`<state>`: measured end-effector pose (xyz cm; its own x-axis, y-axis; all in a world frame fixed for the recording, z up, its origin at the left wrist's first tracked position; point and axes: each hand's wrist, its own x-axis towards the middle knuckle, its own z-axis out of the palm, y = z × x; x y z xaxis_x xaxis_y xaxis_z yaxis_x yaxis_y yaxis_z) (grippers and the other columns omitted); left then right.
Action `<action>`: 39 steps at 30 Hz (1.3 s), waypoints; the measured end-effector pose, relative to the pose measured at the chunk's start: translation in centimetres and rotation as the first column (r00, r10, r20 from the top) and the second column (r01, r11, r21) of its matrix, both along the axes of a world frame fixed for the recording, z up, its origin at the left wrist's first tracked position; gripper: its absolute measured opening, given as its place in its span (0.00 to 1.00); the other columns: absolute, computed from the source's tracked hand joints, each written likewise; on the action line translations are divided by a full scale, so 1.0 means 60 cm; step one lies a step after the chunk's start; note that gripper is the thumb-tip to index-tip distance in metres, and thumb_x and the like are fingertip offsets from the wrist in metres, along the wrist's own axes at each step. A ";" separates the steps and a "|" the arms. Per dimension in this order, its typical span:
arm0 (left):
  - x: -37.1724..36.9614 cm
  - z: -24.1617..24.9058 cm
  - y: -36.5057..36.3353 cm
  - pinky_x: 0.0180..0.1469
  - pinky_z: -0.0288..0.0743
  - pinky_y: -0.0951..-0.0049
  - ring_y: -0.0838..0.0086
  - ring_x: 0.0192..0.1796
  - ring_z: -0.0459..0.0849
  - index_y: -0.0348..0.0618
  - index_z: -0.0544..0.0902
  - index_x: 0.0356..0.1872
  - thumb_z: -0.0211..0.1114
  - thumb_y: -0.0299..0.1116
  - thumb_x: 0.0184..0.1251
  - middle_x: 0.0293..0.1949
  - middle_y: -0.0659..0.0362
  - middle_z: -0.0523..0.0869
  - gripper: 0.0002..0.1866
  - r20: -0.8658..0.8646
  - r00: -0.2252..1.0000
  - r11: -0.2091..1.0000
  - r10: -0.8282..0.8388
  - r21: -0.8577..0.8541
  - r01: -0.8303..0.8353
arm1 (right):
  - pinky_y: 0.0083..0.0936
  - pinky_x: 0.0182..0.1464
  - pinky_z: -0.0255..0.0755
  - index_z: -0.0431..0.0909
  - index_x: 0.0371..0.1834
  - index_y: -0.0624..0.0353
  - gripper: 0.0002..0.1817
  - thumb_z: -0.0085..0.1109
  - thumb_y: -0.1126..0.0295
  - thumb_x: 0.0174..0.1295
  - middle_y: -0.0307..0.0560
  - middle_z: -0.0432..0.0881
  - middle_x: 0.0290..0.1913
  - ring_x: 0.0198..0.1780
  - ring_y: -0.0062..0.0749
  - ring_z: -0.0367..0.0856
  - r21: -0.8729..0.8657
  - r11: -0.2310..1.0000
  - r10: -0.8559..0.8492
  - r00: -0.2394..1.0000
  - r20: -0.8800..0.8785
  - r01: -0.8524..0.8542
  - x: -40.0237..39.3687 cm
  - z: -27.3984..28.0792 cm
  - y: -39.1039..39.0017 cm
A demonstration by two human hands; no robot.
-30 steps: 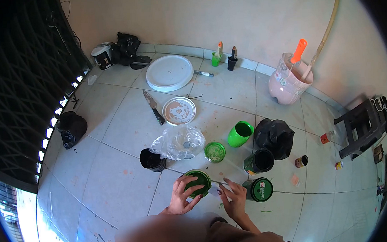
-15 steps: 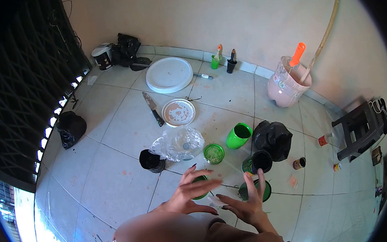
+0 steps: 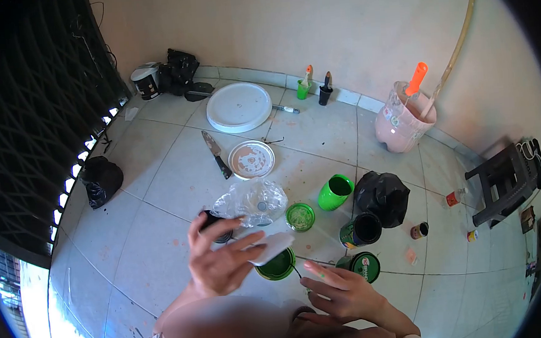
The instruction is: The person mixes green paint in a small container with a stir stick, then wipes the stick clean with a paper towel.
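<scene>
A pale, translucent piece extends from the fingers of my left hand, which grips it above an open green can. A thin dark stick leans out over that can's right rim. My right hand is just right of the stick, its fingers apart and nothing seen in them. Behind its fingers stands a dark green can. Beyond my hands are crumpled clear plastic, a green lid and a black-wrapped container, partly hidden by my left hand.
An upright green container, a dark open can and a black bag stand on the right. Farther back are a knife, a white lid and a pink bucket. A dark stool is far right.
My left hand has moved left and slightly up with the pale piece, which was between both hands. My right hand has lowered and come away from the piece. More of the green cans shows.
</scene>
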<state>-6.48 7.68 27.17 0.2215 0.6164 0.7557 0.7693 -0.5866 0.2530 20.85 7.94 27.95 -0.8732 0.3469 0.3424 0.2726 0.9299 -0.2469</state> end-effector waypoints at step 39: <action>0.031 -0.016 0.033 0.75 0.28 0.40 0.66 0.61 0.82 0.44 0.90 0.41 0.65 0.20 0.60 0.53 0.51 0.86 0.11 0.449 0.883 0.925 0.135 -0.377 0.050 | 0.49 0.61 0.64 0.85 0.27 0.61 0.18 0.66 0.54 0.48 0.55 0.73 0.63 0.68 0.55 0.64 -0.045 0.954 -0.288 0.946 0.147 0.297 -0.077 -0.098 0.037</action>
<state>-4.64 9.68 26.24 -0.1256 0.8687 0.4792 0.5325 -0.3485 0.7714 16.21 10.15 22.09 -0.7666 0.6120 0.1942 0.5661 0.7870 -0.2454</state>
